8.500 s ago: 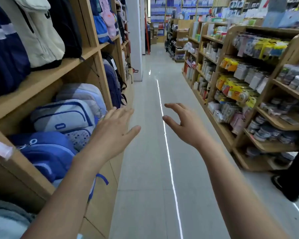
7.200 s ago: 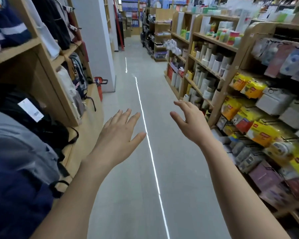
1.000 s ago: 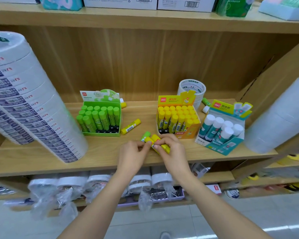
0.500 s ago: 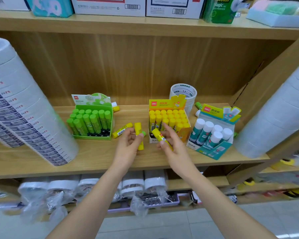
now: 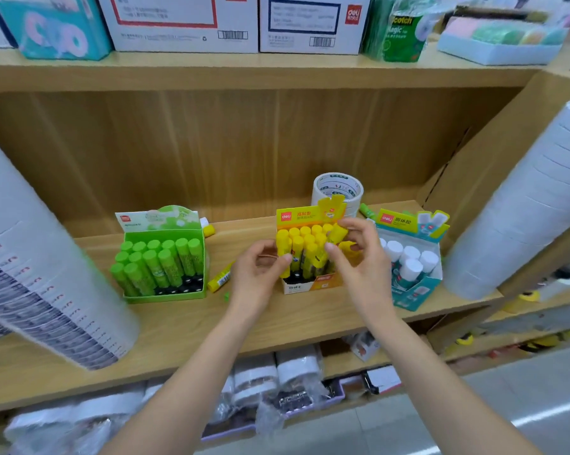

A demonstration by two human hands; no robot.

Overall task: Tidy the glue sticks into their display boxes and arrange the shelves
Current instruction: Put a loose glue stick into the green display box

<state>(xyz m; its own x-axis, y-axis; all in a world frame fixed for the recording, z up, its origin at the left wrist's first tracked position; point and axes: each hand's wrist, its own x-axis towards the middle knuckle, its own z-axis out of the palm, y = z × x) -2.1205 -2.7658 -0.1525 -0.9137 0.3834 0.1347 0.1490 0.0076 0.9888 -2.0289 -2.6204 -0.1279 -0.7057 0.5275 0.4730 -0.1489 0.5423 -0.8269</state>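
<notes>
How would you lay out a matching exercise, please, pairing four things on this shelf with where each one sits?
Things
1. green display box
2. teal display box
3. roll of tape
4. loose yellow glue stick

Places
A. lying flat just right of the green display box
B. leftmost of the three boxes
C. at the back, behind the yellow display box
D. rightmost of the three boxes, holding white-capped sticks

Pairs: 1-B, 2-D, 3-C, 4-A
</notes>
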